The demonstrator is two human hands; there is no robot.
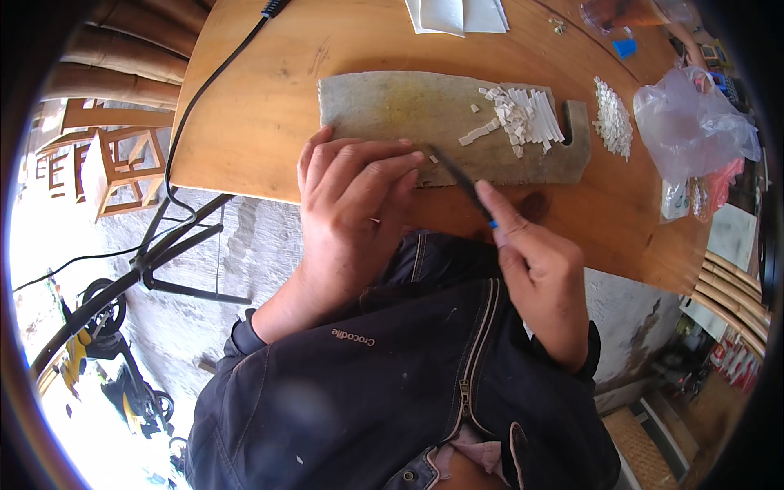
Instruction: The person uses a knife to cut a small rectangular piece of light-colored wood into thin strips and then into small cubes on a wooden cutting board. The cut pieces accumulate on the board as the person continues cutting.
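Note:
A worn greyish cutting board (367,102) with a notch at its right end lies on the wooden table. My right hand (545,265) grips a knife (459,175) with a dark narrow blade, its tip over the board's near side. My left hand (351,175) rests at the board's near left edge, fingers bent and drawn together; whatever they hold is hidden. A tiny white piece (434,158) lies between its fingertips and the blade. White strips (545,120) lie side by side on the board's right part, with small cut white pieces (510,114) heaped beside them.
Right of the board is a pile of white bits (612,120) on the table (253,106). Beyond it lie a clear plastic bag (694,122) and a blue scrap (625,47). White paper (457,15) sits at the far edge. A black cable (214,77) crosses the left side.

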